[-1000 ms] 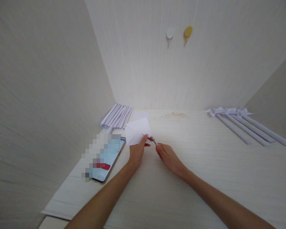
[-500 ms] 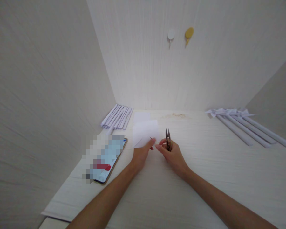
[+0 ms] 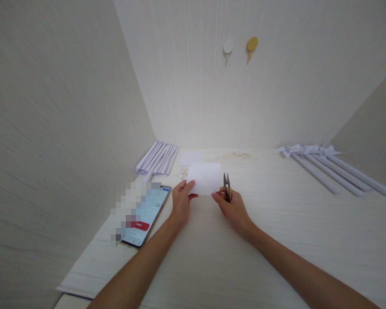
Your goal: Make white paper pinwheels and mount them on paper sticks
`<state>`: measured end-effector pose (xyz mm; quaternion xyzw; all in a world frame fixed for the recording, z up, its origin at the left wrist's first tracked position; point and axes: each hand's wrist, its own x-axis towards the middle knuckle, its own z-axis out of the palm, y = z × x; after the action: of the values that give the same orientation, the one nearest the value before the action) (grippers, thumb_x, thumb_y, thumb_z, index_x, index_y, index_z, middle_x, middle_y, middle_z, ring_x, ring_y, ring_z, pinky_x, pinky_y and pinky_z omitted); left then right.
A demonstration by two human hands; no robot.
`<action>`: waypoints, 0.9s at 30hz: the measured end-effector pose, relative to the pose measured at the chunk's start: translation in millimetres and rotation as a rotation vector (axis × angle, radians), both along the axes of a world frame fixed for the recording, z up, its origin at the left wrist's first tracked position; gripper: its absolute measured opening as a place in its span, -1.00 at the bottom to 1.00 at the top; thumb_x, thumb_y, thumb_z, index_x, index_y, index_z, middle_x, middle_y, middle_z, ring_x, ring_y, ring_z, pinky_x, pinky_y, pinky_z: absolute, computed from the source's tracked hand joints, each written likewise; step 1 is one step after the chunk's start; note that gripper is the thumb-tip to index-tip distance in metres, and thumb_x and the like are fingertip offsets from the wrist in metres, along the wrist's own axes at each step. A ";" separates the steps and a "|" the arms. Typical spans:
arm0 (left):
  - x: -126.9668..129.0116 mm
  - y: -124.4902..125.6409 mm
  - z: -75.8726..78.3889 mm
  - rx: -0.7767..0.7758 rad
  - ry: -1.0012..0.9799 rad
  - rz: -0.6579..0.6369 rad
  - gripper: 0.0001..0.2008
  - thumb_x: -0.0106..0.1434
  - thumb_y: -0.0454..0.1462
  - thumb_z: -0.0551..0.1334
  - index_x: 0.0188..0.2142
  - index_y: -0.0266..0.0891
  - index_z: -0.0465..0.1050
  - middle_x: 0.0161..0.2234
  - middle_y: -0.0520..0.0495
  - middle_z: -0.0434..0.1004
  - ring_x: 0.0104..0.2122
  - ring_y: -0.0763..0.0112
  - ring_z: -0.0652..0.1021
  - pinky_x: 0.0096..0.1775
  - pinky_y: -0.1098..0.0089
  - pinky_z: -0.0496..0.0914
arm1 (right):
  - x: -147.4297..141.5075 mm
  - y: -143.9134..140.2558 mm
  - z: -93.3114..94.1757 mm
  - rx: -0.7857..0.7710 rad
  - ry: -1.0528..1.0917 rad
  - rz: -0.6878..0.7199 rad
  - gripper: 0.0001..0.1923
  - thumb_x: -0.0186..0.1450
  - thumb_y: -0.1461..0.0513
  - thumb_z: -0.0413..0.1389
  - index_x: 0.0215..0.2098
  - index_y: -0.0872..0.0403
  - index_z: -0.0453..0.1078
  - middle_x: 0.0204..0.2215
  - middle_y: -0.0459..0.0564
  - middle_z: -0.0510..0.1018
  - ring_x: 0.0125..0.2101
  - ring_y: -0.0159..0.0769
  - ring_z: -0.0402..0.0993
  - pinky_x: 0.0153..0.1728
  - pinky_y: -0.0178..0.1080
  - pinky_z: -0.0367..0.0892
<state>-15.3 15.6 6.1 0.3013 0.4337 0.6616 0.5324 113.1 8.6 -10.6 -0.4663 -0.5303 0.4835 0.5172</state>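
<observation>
Sheet (image 3: 206, 178) has shifted right, now between left hand (image 3: 181, 202) and right hand (image 3: 234, 209).
Left grip clamps its left edge, right grip its lower right corner — plus snips (image 3: 227, 189), blades apart; a twist of that wrist could nick it.

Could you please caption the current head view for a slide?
Left hand holding a white sheet, right hand holding snips beside it.

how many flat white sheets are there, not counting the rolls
2: the held sheet in the left hand, and a second sheet lying on the table beyond it. More could be hidden under that one.
</observation>
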 end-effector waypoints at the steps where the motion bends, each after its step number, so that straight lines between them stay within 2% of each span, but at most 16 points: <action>1: -0.7 0.6 -0.8 -0.005 0.018 -0.015 -0.86 -0.15 -0.25 0.26 -0.59 -0.28 0.39 -0.58 0.07 0.43 -0.59 0.59 0.39 -0.60 0.58 0.25 | 0.1 0.5 0.4 -0.039 0.073 -0.011 -0.74 -0.01 0.12 0.12 -0.56 0.08 0.14 -0.78 -0.30 0.07 -0.77 -0.56 -0.08 -0.77 -0.41 -0.15; 3: -0.3 0.9 -3.1 -0.005 0.062 -0.067 -0.86 -0.15 -0.25 0.27 -0.57 -0.28 0.42 -0.57 0.05 0.44 -0.58 0.58 0.39 -0.60 0.57 0.24 | 1.1 1.6 2.7 -0.106 0.238 -0.028 -0.75 -0.01 0.11 0.12 -0.51 0.07 0.16 -0.81 -0.34 0.03 -0.81 -0.59 -0.14 -0.81 -0.44 -0.22; 7: 4.9 -1.5 -7.6 0.014 0.154 -0.205 -0.86 -0.16 -0.27 0.29 -0.58 -0.33 0.45 -0.61 0.01 0.45 -0.61 0.56 0.37 -0.60 0.55 0.23 | 3.8 3.9 8.8 -0.146 0.505 -0.069 -0.72 -0.05 0.14 0.16 -0.54 0.07 0.13 -0.83 -0.38 -0.01 -0.85 -0.65 -0.18 -0.84 -0.48 -0.25; 12: 9.4 -7.1 -8.0 -0.001 0.242 -0.307 -0.82 -0.19 -0.27 0.32 -0.53 -0.33 0.46 -0.54 -0.05 0.48 -0.58 0.50 0.40 -0.59 0.52 0.25 | 3.9 4.8 10.4 -0.143 0.588 -0.086 -0.70 -0.07 0.16 0.19 -0.56 0.08 0.13 -0.84 -0.38 0.00 -0.86 -0.67 -0.17 -0.85 -0.49 -0.25; 15: 10.6 -8.8 -6.7 0.030 0.248 -0.298 -0.73 -0.19 -0.28 0.32 -0.40 -0.28 0.46 -0.42 -0.07 0.50 -0.49 0.45 0.44 -0.57 0.51 0.28 | 3.0 4.3 10.1 -0.136 0.560 -0.067 -0.72 -0.05 0.15 0.17 -0.57 0.08 0.14 -0.85 -0.38 -0.01 -0.85 -0.66 -0.18 -0.84 -0.48 -0.24; 19: 10.8 -7.5 -6.1 0.007 0.177 -0.172 -0.69 -0.18 -0.29 0.31 -0.35 -0.24 0.45 -0.37 -0.05 0.49 -0.49 0.50 0.42 -0.61 0.57 0.25 | 2.3 3.3 8.8 -0.147 0.456 -0.006 -0.78 0.00 0.13 0.12 -0.50 0.11 0.23 -0.84 -0.37 -0.04 -0.84 -0.63 -0.20 -0.83 -0.45 -0.28; 24: 10.7 -5.9 -6.2 -0.003 0.089 -0.122 -0.67 -0.18 -0.30 0.31 -0.32 -0.24 0.43 -0.38 -0.03 0.48 -0.51 0.55 0.40 -0.62 0.60 0.22 | 0.6 0.8 4.2 -0.036 0.053 0.090 -0.86 -0.03 0.22 0.11 -0.53 0.14 0.29 -0.79 -0.30 0.05 -0.76 -0.58 -0.08 -0.76 -0.42 -0.15; 27: 11.5 -6.2 -5.5 -0.002 0.104 -0.107 -0.67 -0.18 -0.30 0.31 -0.32 -0.26 0.43 -0.40 -0.02 0.46 -0.53 0.56 0.40 -0.62 0.59 0.22 | 0.2 -0.4 2.9 0.039 -0.095 0.118 -0.90 -0.05 0.26 0.09 -0.57 0.14 0.28 -0.77 -0.29 0.05 -0.72 -0.56 -0.05 -0.70 -0.40 -0.09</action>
<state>-3.8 9.5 0.6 0.3575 0.4446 0.6154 0.5439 113.3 8.2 -7.7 -0.4466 -0.5902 0.4801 0.4709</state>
